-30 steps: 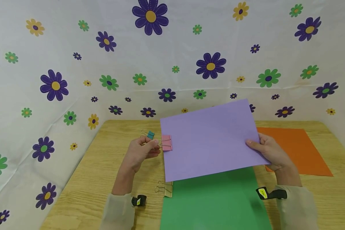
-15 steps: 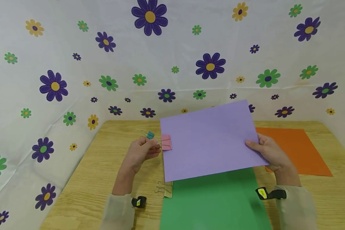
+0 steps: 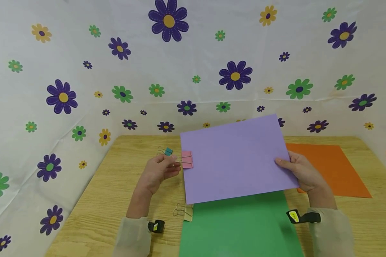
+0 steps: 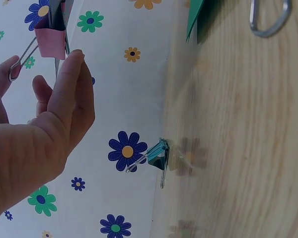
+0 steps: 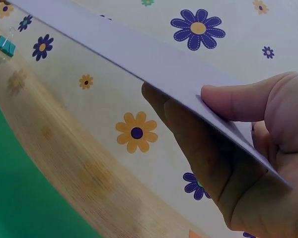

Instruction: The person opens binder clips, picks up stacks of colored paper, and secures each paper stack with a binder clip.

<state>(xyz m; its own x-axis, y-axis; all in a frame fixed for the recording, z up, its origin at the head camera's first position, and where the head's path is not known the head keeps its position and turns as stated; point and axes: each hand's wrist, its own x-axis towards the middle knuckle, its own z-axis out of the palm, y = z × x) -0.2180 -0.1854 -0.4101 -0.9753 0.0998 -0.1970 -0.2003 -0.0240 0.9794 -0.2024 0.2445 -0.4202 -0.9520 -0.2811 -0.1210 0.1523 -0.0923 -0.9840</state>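
Observation:
Above the table a purple sheet of paper (image 3: 234, 157) is held up at a tilt. A pink binder clip (image 3: 187, 159) sits on its left edge, and my left hand (image 3: 159, 167) holds the clip by its wire handles. In the left wrist view, the handles of the pink clip (image 4: 50, 43) spread apart, thumb at one and fingers at the other. My right hand (image 3: 300, 169) grips the sheet's right edge; the right wrist view shows the thumb (image 5: 238, 101) on top and the fingers underneath. A green sheet (image 3: 238, 228) lies below, with a yellow binder clip (image 3: 188, 213) on its left edge.
On the wooden table (image 3: 115, 200), a teal binder clip (image 3: 168, 151) stands behind my left hand. An orange sheet (image 3: 334, 171) lies to the right, partly behind my right hand. A white flowered cloth (image 3: 202, 46) hangs at the back and sides.
The right end of the purple sheet has dropped slightly. My left hand keeps its hold on the pink binder clip, and my right hand stays on the sheet.

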